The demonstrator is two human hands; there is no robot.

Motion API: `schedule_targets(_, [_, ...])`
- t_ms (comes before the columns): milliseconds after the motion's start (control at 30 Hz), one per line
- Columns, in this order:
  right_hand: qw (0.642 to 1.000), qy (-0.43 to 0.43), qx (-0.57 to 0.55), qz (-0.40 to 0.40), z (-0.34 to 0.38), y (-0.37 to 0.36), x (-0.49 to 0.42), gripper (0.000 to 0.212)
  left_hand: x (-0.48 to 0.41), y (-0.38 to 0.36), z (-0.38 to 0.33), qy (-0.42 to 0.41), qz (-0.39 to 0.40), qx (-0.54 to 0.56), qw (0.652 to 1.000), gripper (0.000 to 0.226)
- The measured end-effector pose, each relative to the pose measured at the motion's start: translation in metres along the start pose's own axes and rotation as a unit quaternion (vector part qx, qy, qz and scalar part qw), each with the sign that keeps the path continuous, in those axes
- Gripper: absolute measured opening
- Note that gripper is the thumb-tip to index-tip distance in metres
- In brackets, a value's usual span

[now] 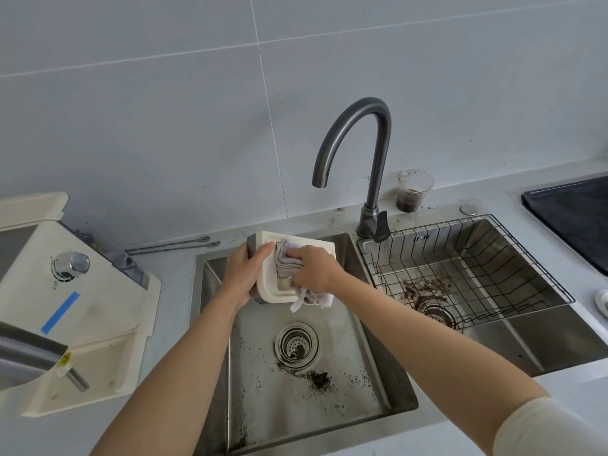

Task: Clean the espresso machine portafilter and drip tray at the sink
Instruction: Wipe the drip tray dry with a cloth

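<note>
Grey tiled wall, grey counter, and a double steel sink point(388, 383) that I use as my landmark. Over its left basin my left hand point(245, 278) grips the cream drip tray point(268, 284) by its edge, tilted on its side, while my right hand point(314, 268) is clenched on a pale cloth point(289, 258) pressed inside it. I judge the tray wipe as mid-way. Coffee grounds point(319, 378) lie around the drain below. The faucet point(368, 159) behind runs no water. I can't spot the portafilter, so that part looks outstanding.
</note>
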State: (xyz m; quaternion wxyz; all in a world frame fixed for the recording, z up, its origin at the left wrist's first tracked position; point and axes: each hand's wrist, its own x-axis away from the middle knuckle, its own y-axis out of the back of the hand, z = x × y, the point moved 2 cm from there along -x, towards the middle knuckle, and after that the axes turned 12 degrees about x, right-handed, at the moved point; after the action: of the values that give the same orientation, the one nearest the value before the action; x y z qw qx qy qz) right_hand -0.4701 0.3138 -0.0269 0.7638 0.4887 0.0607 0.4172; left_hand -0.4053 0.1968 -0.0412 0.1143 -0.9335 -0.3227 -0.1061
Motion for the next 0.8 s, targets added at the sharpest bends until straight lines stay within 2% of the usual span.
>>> schedule_targets(67, [0.999, 0.026, 0.047, 0.005, 0.003, -0.003, 0.001, 0.032, 0.0, 0.004, 0.001, 0.015, -0.007, 0.013, 1.0, 0.004])
schedule_targets(167, [0.986, 0.074, 0.149, -0.008, 0.0, -0.008, 0.003, 0.048, -0.001, 0.01, 0.002, 0.027, -0.015, 0.033, 0.999, 0.004])
schedule_targets(300, [0.941, 0.141, 0.307, -0.024, -0.007, -0.012, 0.008, 0.06, -0.005, 0.015, 0.003, 0.021, -0.017, 0.019, 0.999, 0.004])
schedule_targets(400, [0.909, 0.184, 0.374, -0.023, -0.009, -0.009, 0.008, 0.061, -0.008, 0.021, 0.007, 0.02, -0.026, -0.003, 0.999, 0.005])
schedule_targets(533, [0.895, 0.195, 0.397, -0.05, -0.015, -0.002, 0.003, 0.061, -0.011, 0.027, 0.007, 0.029, -0.018, -0.013, 0.999, 0.004])
schedule_targets(667, [0.899, 0.187, 0.392, -0.055, -0.023, 0.003, -0.001, 0.059, -0.012, 0.029, 0.002, 0.048, 0.002, -0.003, 0.999, 0.021])
schedule_targets(800, [0.929, 0.149, 0.334, -0.053, -0.032, 0.002, -0.008, 0.059, -0.011, 0.028, -0.002, 0.051, 0.012, 0.014, 0.999, 0.023])
